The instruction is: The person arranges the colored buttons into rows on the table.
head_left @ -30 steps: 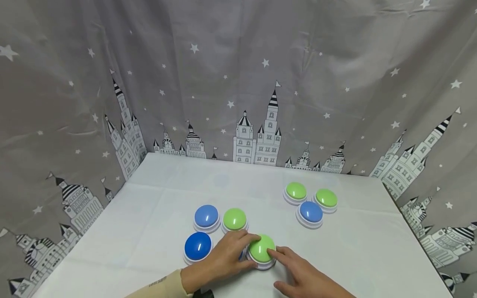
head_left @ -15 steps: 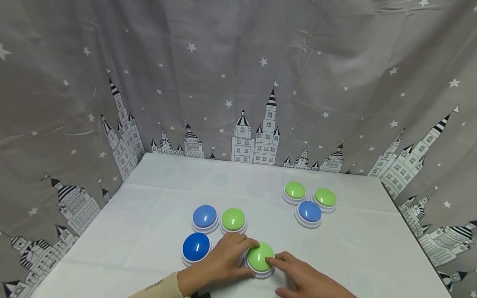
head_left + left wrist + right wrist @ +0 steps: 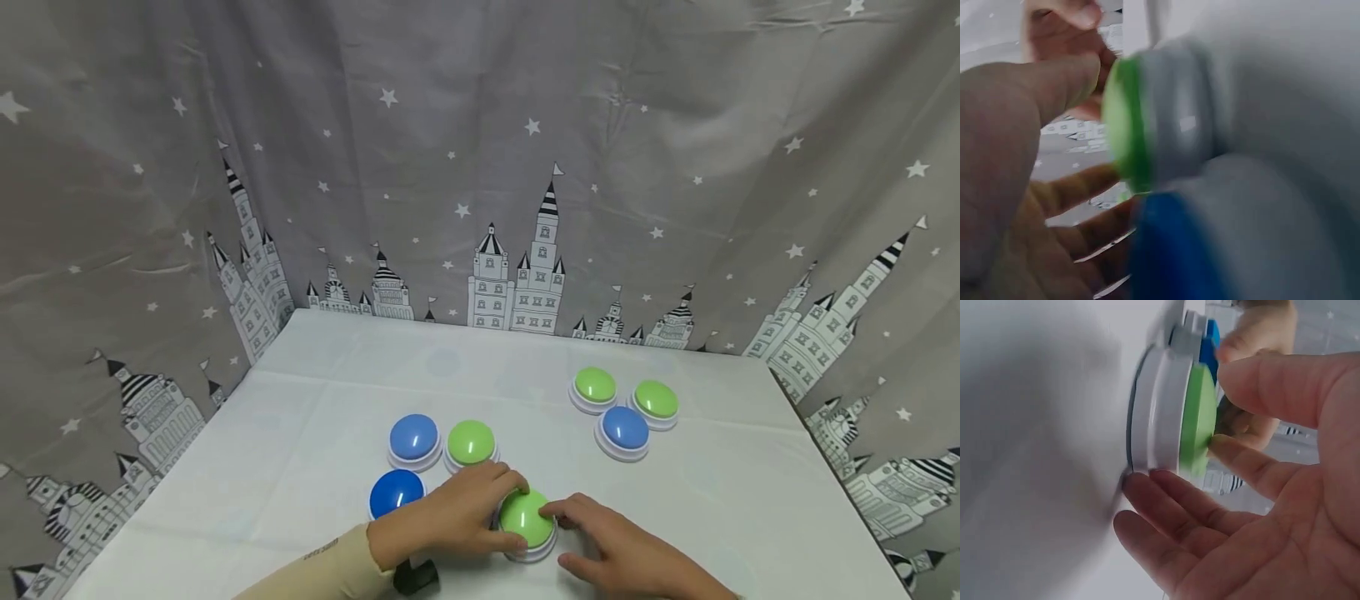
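A green dome push button with a white round base is between both hands on the white table. My left hand grips it from the left, with the thumb at the dome's near edge and the index finger at its far edge. From the right, my right hand lays its index fingertip on the dome. Other right fingertips touch the base's side, and the right thumb is off the button. A blue push button sits under the left hand, hidden in the head view.
Left of the hands stand a dark blue button, a lighter blue button and another green button. Farther back on the right, two green buttons and one blue button form a cluster. A grey castle-print curtain borders the table.
The held green button has slid a little toward the person, with both hands following. My left thumb has come up onto the dome's edge. The other visible buttons stay put.
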A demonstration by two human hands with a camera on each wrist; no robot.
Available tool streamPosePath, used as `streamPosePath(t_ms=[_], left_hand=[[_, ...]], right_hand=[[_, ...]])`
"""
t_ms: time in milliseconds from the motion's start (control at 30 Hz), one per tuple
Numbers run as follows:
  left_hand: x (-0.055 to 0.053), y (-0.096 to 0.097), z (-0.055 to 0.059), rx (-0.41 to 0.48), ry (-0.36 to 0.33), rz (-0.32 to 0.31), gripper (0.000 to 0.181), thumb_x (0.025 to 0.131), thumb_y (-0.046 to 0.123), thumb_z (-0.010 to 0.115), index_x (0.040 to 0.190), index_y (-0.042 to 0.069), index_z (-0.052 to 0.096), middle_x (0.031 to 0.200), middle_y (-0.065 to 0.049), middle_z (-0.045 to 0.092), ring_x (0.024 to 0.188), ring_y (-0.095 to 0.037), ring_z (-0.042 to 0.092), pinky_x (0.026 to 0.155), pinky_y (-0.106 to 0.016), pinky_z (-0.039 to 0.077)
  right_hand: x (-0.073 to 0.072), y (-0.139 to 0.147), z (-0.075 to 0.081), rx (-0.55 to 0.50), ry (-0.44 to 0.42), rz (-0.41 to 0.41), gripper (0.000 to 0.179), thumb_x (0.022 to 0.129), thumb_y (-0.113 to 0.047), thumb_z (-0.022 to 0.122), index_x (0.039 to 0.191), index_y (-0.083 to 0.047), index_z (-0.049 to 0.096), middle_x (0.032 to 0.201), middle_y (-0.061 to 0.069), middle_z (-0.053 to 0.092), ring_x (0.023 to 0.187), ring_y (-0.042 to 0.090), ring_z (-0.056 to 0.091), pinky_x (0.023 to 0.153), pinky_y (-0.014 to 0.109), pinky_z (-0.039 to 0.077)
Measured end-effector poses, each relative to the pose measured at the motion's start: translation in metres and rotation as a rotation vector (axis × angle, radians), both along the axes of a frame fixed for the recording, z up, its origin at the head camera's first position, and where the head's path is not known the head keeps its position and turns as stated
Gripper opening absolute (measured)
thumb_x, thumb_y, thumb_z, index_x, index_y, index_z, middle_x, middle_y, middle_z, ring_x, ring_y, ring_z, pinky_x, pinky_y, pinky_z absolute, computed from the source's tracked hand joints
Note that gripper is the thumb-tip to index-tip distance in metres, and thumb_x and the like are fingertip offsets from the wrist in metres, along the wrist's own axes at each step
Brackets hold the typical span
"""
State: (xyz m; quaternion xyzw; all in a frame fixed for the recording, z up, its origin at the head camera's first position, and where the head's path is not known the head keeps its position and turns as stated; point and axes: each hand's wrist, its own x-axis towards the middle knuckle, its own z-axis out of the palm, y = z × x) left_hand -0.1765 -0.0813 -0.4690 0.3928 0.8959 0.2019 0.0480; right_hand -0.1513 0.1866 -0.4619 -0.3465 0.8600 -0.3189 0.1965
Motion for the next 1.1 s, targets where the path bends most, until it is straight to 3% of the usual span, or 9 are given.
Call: streamPosePath(t_ms=[100, 233, 500, 633, 800, 967, 1100], left_hand=[[-0.013, 0.009, 0.012, 0.001, -0.031, -0.041, 0.053, 0.093, 0.055, 0.061, 0.128, 0.015, 0.059, 0.117, 0.006, 0.061, 0.106, -0.005, 0.054, 0.092, -0.026, 0.047], [-0.031, 0.024, 0.024, 0.012, -0.069, -0.055, 0.049, 0.097, 0.047, 0.06, 0.131, 0.012, 0.058, 0.123, 0.001, 0.062, 0.114, -0.009, 0.055, 0.095, -0.027, 0.048], [-0.077, 0.056, 0.035, 0.047, -0.043, 0.057, 0.044, 0.094, 0.032, 0.068, 0.131, 0.009, 0.058, 0.123, -0.007, 0.063, 0.112, -0.016, 0.059, 0.093, -0.027, 0.049], [-0.108, 0.076, 0.031, 0.058, -0.056, 0.139, 0.046, 0.093, 0.03, 0.069, 0.132, 0.008, 0.056, 0.126, -0.011, 0.06, 0.109, -0.015, 0.059, 0.091, -0.026, 0.049], [-0.142, 0.093, 0.02, 0.038, -0.085, 0.265, 0.051, 0.091, 0.026, 0.072, 0.134, 0.006, 0.054, 0.128, -0.012, 0.059, 0.114, -0.02, 0.058, 0.096, -0.03, 0.048], [-0.161, 0.104, 0.013, -0.004, -0.123, 0.388, 0.062, 0.089, 0.029, 0.075, 0.14, 0.005, 0.049, 0.129, -0.012, 0.058, 0.116, -0.024, 0.058, 0.099, -0.034, 0.047], [-0.171, 0.11, 0.007, 0.014, -0.159, 0.43, 0.069, 0.086, 0.029, 0.078, 0.142, 0.005, 0.046, 0.13, -0.012, 0.057, 0.118, -0.024, 0.057, 0.1, -0.034, 0.047]], right_hand=[[-0.009, 0.004, -0.001, -0.046, 0.101, 0.025, 0.047, 0.097, -0.035, 0.064, 0.139, -0.02, 0.049, 0.121, -0.007, 0.056, 0.109, 0.011, 0.056, 0.094, 0.033, 0.05], [-0.025, 0.011, 0.003, -0.083, 0.148, 0.009, 0.046, 0.098, -0.032, 0.064, 0.138, -0.014, 0.05, 0.126, 0.002, 0.058, 0.111, 0.02, 0.06, 0.092, 0.039, 0.052], [-0.068, 0.024, 0.02, -0.048, 0.304, -0.134, 0.042, 0.098, -0.021, 0.063, 0.136, -0.007, 0.053, 0.133, 0.009, 0.057, 0.117, 0.032, 0.058, 0.094, 0.05, 0.05], [-0.098, 0.038, 0.023, -0.02, 0.336, -0.26, 0.043, 0.096, -0.013, 0.064, 0.136, -0.001, 0.053, 0.133, 0.017, 0.056, 0.124, 0.037, 0.052, 0.101, 0.056, 0.043], [-0.133, 0.053, 0.017, 0.044, 0.257, -0.377, 0.047, 0.096, -0.011, 0.062, 0.138, 0.003, 0.048, 0.137, 0.026, 0.051, 0.13, 0.045, 0.045, 0.103, 0.062, 0.038], [-0.154, 0.057, 0.01, 0.079, 0.23, -0.431, 0.047, 0.096, -0.012, 0.06, 0.139, 0.004, 0.047, 0.137, 0.03, 0.049, 0.129, 0.049, 0.043, 0.101, 0.063, 0.039], [-0.164, 0.054, 0.009, 0.103, 0.261, -0.458, 0.046, 0.095, -0.012, 0.059, 0.136, 0.006, 0.049, 0.134, 0.032, 0.051, 0.125, 0.05, 0.045, 0.099, 0.063, 0.041]])
